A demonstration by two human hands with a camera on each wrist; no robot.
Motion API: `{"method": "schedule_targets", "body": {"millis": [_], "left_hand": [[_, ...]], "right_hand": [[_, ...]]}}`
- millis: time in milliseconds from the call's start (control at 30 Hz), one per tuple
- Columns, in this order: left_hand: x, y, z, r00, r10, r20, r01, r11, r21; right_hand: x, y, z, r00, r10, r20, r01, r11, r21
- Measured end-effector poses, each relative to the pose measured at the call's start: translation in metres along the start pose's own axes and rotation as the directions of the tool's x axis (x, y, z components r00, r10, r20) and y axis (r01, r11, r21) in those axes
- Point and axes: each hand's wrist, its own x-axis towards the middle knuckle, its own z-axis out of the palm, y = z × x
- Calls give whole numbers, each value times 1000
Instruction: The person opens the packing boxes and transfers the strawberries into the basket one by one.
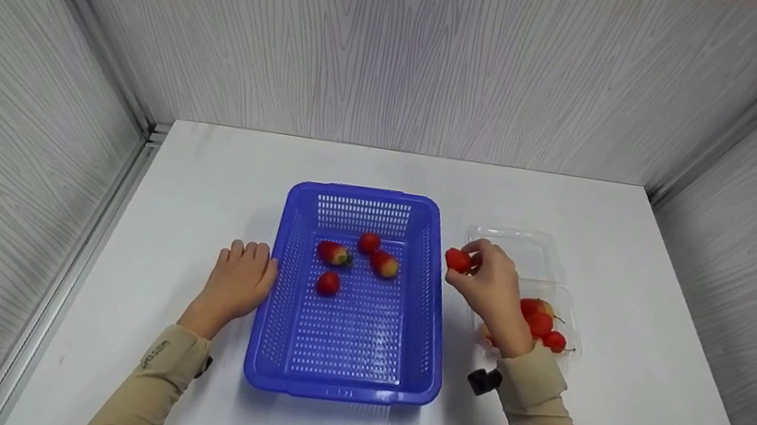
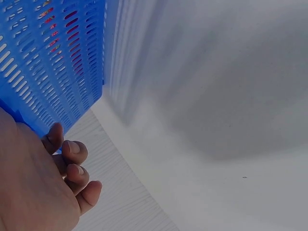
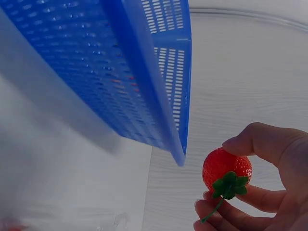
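My right hand (image 1: 493, 280) pinches a red strawberry (image 3: 225, 169) between thumb and fingers, just outside the right rim of a blue perforated basket (image 1: 437, 328). The strawberry's green leaf cap and stem face the right wrist camera. At the basket's left rim rests my left hand (image 1: 239, 278), thumb side touching it, fingers loosely bent in the left wrist view; its thumb is hidden there. Inside the basket lie two red-and-yellow strawberries (image 1: 384, 264) and two round red fruits (image 1: 328, 283). Partly behind my right wrist, several red fruits (image 1: 540, 323) fill a clear plastic box (image 1: 573, 304).
The box's clear lid (image 1: 520, 252) lies folded back toward the far side. All of this stands on a white table (image 1: 216, 179), enclosed by grey wood-grain panels (image 1: 404, 49) at the back and both sides.
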Motion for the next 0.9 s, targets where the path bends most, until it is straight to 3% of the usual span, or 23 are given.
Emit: {"method": "schedule_targets", "body": {"millis": [300, 533, 900], "left_hand": [[-2, -1, 1, 1000, -3, 30, 3, 1000, 0], [-3, 0, 3, 999, -8, 48, 9, 1000, -11], [-2, 1, -1, 998, -10, 55, 10, 1000, -6]], "right_hand": [[6, -29, 30, 997, -77, 33, 76, 997, 22], [9, -36, 59, 994, -69, 80, 65, 997, 52], [19, -39, 108, 981, -71, 180, 82, 995, -54]]}}
